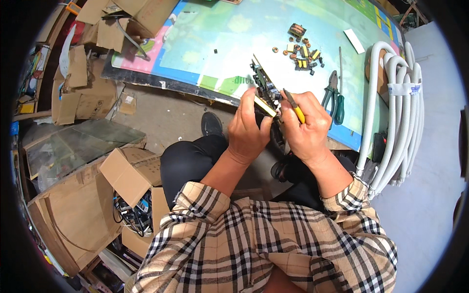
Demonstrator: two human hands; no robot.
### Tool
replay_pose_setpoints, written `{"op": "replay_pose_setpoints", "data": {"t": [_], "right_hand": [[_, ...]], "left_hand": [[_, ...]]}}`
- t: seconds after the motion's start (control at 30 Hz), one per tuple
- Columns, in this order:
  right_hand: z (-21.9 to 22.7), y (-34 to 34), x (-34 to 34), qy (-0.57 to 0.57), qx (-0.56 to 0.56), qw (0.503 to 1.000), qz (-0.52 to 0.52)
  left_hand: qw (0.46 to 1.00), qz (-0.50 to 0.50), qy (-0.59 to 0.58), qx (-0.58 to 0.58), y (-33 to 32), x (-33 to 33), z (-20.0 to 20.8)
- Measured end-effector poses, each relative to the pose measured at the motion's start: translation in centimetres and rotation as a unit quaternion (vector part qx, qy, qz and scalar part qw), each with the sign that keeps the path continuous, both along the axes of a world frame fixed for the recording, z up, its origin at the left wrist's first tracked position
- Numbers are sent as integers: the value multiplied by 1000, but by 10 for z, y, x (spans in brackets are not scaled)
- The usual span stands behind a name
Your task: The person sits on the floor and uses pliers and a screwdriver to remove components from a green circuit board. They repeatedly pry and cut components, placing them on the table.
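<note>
My left hand (245,128) grips a circuit board (266,84) crowded with dark electronic parts, held tilted above my lap by the table's near edge. A pale yellow strip (265,106) shows beside its fingers. My right hand (309,126) is closed round a yellow-handled tool (298,113), its dark metal end against or close to the board. The tool's exact kind is partly covered by the fingers. Beyond the hands lie loose electronic parts (304,52), among them small copper coils and yellow-wrapped pieces. A larger coil (297,30) sits behind them.
On the right of the table (205,44) lie green-handled pliers (332,93), a green-handled screwdriver (339,115) and a white strip (354,41). Bundled grey corrugated hose (401,112) stands at the right. An open cardboard box (128,178) with cables stands lower left; more cartons (85,105) are farther left.
</note>
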State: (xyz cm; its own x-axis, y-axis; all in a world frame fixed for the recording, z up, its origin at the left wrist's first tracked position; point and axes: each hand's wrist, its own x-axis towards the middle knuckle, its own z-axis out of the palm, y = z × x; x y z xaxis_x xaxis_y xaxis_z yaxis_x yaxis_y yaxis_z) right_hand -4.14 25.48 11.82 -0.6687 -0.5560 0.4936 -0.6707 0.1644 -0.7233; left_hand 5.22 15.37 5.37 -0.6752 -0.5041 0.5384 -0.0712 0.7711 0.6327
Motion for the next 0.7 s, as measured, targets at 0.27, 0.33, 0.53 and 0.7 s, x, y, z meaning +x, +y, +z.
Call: {"op": "replay_pose_setpoints", "data": {"t": [0.27, 0.33, 0.53, 0.7], "right_hand": [[-10, 15, 3, 12, -30, 999, 25], [-10, 17, 2, 14, -28, 999, 28], [-14, 20, 6, 13, -31, 998, 49], [-12, 22, 8, -21, -10, 999, 37]], "left_hand": [[996, -33, 66, -48, 0, 4, -6], [998, -39, 38, -22, 3, 9, 5], [990, -71, -103, 70, -2, 15, 36], [994, -71, -81, 18, -2, 21, 37]]}}
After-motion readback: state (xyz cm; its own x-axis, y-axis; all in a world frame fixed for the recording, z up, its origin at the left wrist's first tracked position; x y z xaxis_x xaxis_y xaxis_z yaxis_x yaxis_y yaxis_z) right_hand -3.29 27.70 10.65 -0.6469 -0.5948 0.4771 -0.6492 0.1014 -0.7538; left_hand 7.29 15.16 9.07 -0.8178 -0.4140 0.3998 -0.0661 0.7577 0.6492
